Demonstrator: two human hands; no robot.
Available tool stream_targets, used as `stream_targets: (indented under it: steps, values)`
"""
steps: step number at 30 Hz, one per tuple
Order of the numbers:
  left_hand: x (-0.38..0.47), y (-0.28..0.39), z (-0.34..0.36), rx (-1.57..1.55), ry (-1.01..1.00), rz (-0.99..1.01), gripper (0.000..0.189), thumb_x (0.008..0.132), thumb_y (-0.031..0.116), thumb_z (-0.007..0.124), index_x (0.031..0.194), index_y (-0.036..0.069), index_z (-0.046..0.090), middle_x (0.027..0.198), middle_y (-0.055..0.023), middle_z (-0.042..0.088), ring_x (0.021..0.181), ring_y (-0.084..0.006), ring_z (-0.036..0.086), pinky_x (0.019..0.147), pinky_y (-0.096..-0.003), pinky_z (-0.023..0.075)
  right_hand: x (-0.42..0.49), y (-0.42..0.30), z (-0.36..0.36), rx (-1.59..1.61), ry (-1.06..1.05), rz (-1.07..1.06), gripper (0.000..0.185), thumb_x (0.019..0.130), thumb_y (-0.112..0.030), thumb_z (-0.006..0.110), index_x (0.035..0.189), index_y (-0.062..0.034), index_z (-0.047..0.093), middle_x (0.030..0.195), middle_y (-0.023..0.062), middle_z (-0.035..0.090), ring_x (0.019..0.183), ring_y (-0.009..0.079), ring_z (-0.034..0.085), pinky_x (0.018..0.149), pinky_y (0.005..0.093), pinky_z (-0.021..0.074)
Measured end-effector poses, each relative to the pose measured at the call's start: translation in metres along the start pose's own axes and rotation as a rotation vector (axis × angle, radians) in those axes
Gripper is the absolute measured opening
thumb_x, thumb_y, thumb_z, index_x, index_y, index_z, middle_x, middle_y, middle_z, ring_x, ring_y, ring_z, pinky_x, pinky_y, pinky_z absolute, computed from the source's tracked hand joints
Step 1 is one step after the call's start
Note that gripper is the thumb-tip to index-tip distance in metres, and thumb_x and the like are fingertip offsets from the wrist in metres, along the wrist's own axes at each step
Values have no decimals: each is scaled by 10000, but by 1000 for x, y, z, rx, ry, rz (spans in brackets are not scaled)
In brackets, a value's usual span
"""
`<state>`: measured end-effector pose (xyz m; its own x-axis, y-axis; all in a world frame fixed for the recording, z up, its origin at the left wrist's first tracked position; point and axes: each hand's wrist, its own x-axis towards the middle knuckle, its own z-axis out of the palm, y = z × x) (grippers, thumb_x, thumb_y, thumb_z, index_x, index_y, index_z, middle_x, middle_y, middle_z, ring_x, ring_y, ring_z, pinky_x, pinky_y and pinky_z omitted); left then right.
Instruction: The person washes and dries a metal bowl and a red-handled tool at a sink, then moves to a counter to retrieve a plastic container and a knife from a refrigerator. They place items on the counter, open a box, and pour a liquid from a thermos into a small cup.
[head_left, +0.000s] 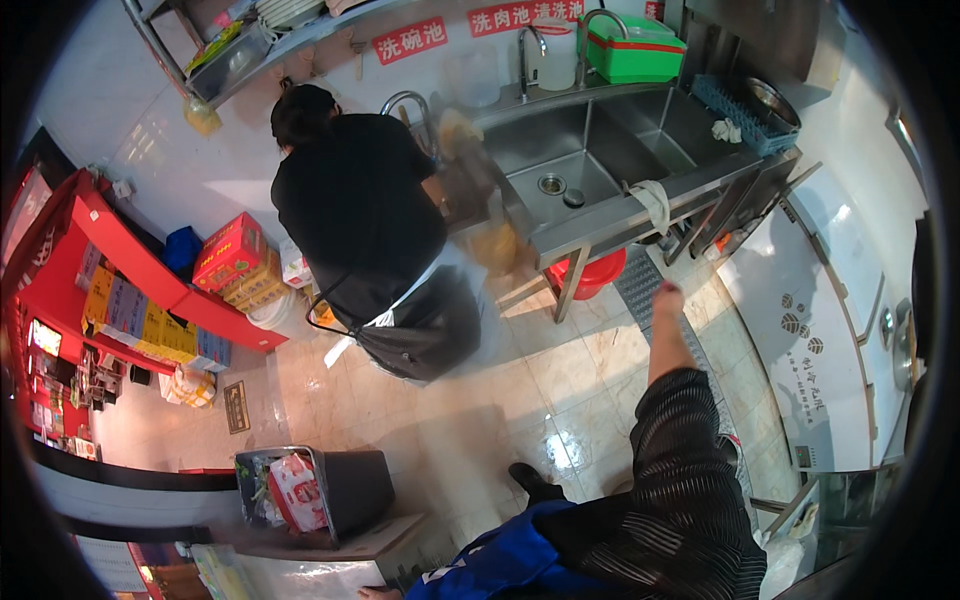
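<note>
My right arm reaches forward in a black ribbed sleeve. My right hand (667, 298) is blurred above the tiled floor, over a grey perforated drain strip (640, 285); I cannot make out its fingers or anything in them. Only a small part of my left hand (379, 593) shows at the bottom edge, by the rim of a pale worktop (307, 574). A blue apron (510, 551) covers my front. Ahead, a steel double sink (585, 154) has a pale cloth (652, 204) hanging over its front edge.
A co-worker in black (360, 195) bends over the left basin. A grey waste bin (352, 487) with rubbish stands at lower left. On the right is a white chest freezer (795, 337). A red basin (596, 274) sits under the sink. Boxes (232, 255) are stacked at left.
</note>
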<state>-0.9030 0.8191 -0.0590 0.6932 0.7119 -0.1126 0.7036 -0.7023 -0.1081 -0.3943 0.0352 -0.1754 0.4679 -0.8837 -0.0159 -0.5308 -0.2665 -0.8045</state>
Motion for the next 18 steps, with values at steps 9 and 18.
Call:
stream_targets:
  steps: [9, 18]
  values:
    - [17, -52, 69, 190, -432, -12, 569, 969, 271, 455, 1440, -47, 420, 1517, -245, 381, 1424, -417, 319, 1186, -539, 211, -292, 225, 8, -678, -1640, -467, 192, 869, -190, 636, 973, -48, 713, 945, 159, 701, 893, 301, 672, 799, 406, 552]
    - [-52, 36, 12, -533, -66, 396, 525, 835, -8, 515, 1349, 97, 539, 1449, -157, 479, 1359, -344, 429, 1149, -432, 338, -456, 109, 6, -786, -2079, -993, 230, 851, -202, 657, 1016, -61, 734, 942, 156, 729, 939, 283, 698, 834, 397, 550]
